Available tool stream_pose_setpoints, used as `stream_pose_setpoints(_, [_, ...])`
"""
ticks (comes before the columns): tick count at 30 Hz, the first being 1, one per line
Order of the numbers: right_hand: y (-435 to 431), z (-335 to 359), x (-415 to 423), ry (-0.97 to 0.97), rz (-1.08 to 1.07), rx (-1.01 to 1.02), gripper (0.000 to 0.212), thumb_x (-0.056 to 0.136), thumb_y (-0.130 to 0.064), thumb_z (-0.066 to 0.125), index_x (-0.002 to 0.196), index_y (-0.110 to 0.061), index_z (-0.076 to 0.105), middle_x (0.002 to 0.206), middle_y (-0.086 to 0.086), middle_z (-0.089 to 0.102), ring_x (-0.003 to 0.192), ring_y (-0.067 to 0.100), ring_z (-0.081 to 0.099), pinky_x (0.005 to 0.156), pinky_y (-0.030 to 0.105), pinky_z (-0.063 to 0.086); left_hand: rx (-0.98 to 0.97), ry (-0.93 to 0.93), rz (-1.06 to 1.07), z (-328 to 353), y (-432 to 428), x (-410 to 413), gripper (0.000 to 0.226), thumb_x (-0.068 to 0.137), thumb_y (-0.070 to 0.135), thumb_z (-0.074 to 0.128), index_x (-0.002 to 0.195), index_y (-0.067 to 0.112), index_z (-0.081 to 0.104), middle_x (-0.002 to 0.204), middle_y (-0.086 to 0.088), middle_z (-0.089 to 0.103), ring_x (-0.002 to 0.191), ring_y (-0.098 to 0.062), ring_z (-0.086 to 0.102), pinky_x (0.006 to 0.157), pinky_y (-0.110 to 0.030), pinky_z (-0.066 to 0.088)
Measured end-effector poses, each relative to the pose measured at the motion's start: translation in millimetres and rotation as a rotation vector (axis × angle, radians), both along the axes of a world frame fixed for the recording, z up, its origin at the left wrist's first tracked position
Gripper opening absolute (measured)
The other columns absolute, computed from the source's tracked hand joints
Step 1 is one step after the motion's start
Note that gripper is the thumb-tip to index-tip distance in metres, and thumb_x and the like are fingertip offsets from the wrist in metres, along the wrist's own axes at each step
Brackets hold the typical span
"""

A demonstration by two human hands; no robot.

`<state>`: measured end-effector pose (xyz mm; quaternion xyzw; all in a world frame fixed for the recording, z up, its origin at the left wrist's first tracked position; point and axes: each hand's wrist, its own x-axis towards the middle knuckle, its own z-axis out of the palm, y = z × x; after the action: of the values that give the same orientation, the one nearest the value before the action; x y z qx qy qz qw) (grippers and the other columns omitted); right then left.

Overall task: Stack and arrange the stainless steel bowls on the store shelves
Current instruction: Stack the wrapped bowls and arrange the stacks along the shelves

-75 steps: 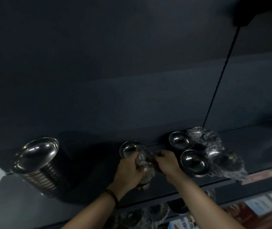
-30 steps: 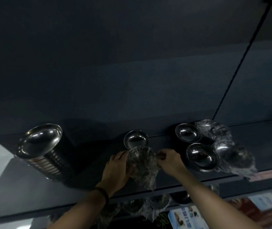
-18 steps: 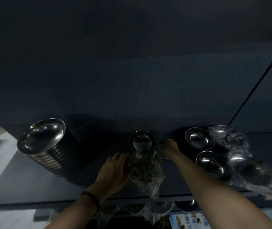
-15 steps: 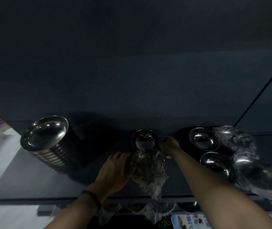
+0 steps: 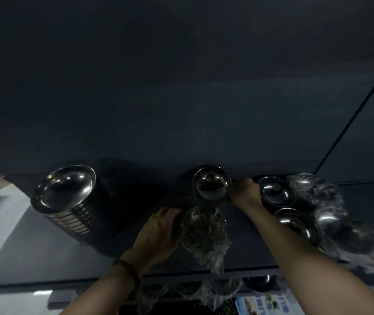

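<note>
Left hand [image 5: 158,230] grips the wrapped bowls [image 5: 204,235]; right hand [image 5: 245,192] clasps the bare bowl [image 5: 211,186] at its three o'clock. Slick plastic may slip, toppling them off the shelf [image 5: 45,258].

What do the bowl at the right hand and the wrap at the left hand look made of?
The bowl, gripped by the right hand, looks like polished stainless steel: mirror-smooth with bright highlights. The wrap held by the left hand looks like thin clear plastic film: crinkled, glinting, partly see-through.
</note>
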<state>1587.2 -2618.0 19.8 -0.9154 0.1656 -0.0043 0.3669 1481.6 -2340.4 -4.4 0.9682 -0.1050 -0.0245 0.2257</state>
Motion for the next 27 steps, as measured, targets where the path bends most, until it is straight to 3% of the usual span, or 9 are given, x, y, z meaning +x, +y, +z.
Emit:
stream_pose_setpoints(3, [-3.1,33.6,-17.7,-0.033,-0.021,0.051,0.019,0.088,-0.031,0.072,0.096,-0.017,0.082,0.093,0.010,0.080,0.097,0.031,0.075,0.072,0.029,0.049,-0.040,-0.028,-0.015,11.1,-1.5,1.5,0.072,0.091,0.069,0.042,0.151,0.029,0.047,0.148,0.001,0.055,0.128,-0.024,0.060,0.108,-0.043,0.051])
stream_pose_setpoints(6, [-5.0,48.5,-39.3,-0.041,-0.018,0.136,0.020,0.078,-0.033,0.073,0.086,-0.018,0.082,0.078,0.004,0.078,0.085,0.027,0.077,0.077,0.038,0.062,-0.099,-0.069,-0.031,21.1,-4.2,-0.9,0.085,0.089,0.073,0.041,0.158,0.024,0.040,0.157,-0.002,0.045,0.140,-0.024,0.051,0.116,-0.039,0.045])
stream_pose_setpoints(10, [2.8,48.4,-77.0,0.017,-0.060,0.400,0.011,0.083,-0.016,0.080,0.079,-0.006,0.080,0.074,0.015,0.077,0.064,0.028,0.078,0.060,0.047,0.067,-0.184,-0.120,-0.118,21.4,-2.5,-9.8,0.089,0.093,0.058,0.065,0.165,0.025,0.024,0.167,0.002,0.027,0.152,-0.016,0.035,0.123,-0.030,0.034])
stream_pose_setpoints(14, [14.8,17.6,-117.6,0.081,-0.112,0.462,0.024,0.082,-0.021,0.081,0.076,0.002,0.076,0.076,0.025,0.075,0.065,0.034,0.079,0.061,0.050,0.067,-0.214,-0.125,-0.229,10.6,0.5,-19.8,0.099,0.093,0.055,0.071,0.168,0.029,0.013,0.174,0.011,0.013,0.158,-0.006,0.020,0.126,-0.024,0.025])
stream_pose_setpoints(16, [18.9,6.5,-126.6,0.088,-0.134,0.450,0.035,0.076,-0.029,0.081,0.077,0.005,0.074,0.079,0.028,0.075,0.068,0.036,0.079,0.060,0.050,0.067,-0.194,-0.113,-0.255,5.3,0.6,-23.0,0.099,0.093,0.057,0.068,0.169,0.029,0.010,0.176,0.011,0.011,0.160,-0.007,0.018,0.128,-0.028,0.026])
stream_pose_setpoints(19, [28.3,3.8,-133.4,0.096,-0.137,0.485,0.036,0.083,-0.021,0.080,0.082,0.013,0.070,0.083,0.029,0.074,0.070,0.037,0.079,0.055,0.039,0.065,-0.144,-0.092,-0.292,-2.5,0.4,-24.8,0.096,0.097,0.057,0.063,0.170,0.026,0.009,0.177,0.011,0.009,0.161,-0.009,0.016,0.128,-0.025,0.022])
stream_pose_setpoints(22, [34.2,4.5,-134.4,0.097,-0.119,0.491,0.043,0.082,-0.025,0.082,0.087,0.016,0.070,0.084,0.030,0.075,0.066,0.034,0.079,0.056,0.041,0.066,-0.136,-0.092,-0.302,-10.3,-0.6,-25.2,0.093,0.099,0.058,0.061,0.170,0.025,0.010,0.178,0.010,0.009,0.162,-0.011,0.017,0.130,-0.029,0.026])
stream_pose_setpoints(25, [34.7,7.0,-134.7,0.129,-0.106,0.439,0.038,0.085,-0.022,0.078,0.087,0.015,0.071,0.079,0.027,0.076,0.061,0.031,0.078,0.058,0.045,0.067,-0.130,-0.074,-0.285,-17.3,-2.8,-25.6,0.094,0.099,0.056,0.061,0.170,0.024,0.009,0.179,0.009,0.002,0.163,-0.009,0.011,0.130,-0.030,0.025])
stream_pose_setpoints(27, [32.5,8.3,-135.3,0.154,-0.107,0.425,0.029,0.087,-0.016,0.074,0.088,0.013,0.073,0.074,0.024,0.076,0.058,0.030,0.077,0.057,0.041,0.067,-0.153,-0.055,-0.268,-19.4,-7.1,-26.5,0.094,0.099,0.054,0.064,0.170,0.024,0.009,0.178,0.010,-0.002,0.162,-0.007,0.007,0.129,-0.024,0.019])
